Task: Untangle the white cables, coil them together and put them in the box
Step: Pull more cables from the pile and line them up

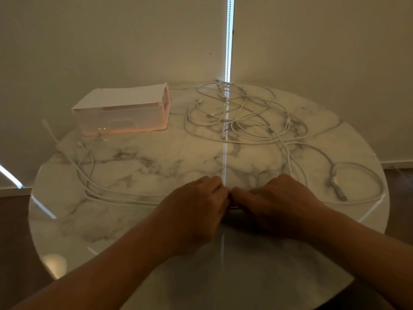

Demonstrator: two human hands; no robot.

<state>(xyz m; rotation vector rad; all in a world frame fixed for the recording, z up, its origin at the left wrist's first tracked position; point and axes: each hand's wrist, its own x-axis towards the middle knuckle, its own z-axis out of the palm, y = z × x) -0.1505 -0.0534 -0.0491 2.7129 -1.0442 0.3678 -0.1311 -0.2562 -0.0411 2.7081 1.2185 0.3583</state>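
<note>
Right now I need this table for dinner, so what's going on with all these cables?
A person is working at the marble table, left hand and right hand brought together at the near edge, fingers curled and apparently pinching a strand of the white cables. Most of the cables lie in a loose tangle at the far right, with other strands trailing along the left side. The translucent pink box sits far left, and no coil has been made yet.
</note>
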